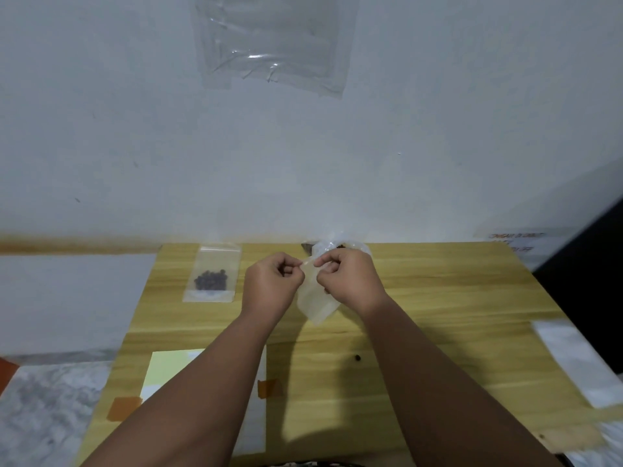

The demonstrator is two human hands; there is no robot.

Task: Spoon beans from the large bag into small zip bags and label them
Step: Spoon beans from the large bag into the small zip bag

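Note:
An empty small zip bag point(316, 303) hangs above the wooden table point(438, 315), held by its top edge between both hands. My left hand point(271, 284) pinches the left side of the opening and my right hand point(349, 279) pinches the right side. Behind my right hand sits the large bag of beans point(332, 246), mostly hidden. A filled small zip bag point(212, 274) with dark beans lies flat at the table's far left. One loose bean point(357, 357) lies on the table between my forearms.
A sheet of paper point(168, 369) taped down with orange tape point(123, 407) lies at the near left. White sheets point(580, 358) lie along the right edge. The wall stands just behind the table, with clear plastic point(269, 42) taped to it.

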